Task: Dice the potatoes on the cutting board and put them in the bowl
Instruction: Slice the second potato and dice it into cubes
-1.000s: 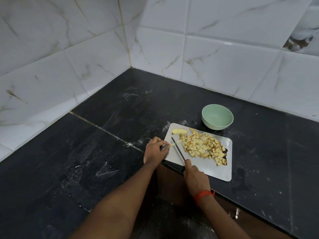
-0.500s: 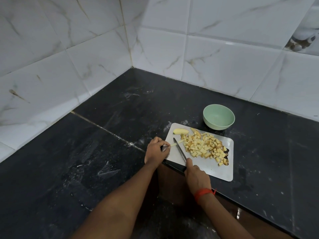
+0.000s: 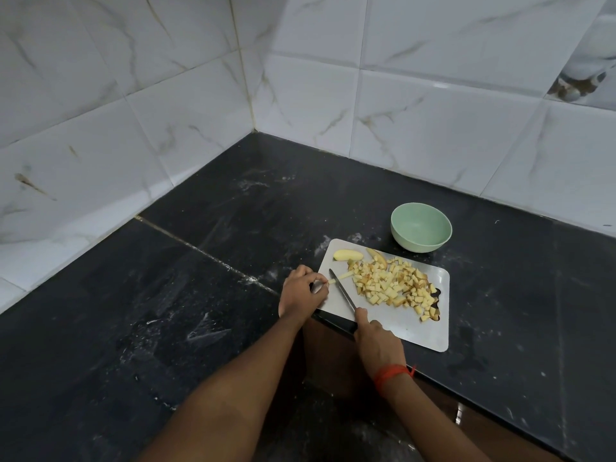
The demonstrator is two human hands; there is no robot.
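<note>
A white cutting board lies near the counter's front edge. A heap of diced potato covers its middle and right. A potato wedge lies at the board's far left corner, another slice beside it. My left hand pinches a thin potato strip at the board's left edge. My right hand grips a knife whose blade crosses that strip. A pale green bowl, empty, stands just beyond the board.
The dark stone counter meets white tiled walls at the back and left, forming a corner. Its front edge runs under the board's near left corner, which overhangs slightly.
The knife blade has shifted slightly left along the potato strip toward my left hand. Both hands stay in place at the board's left side.
</note>
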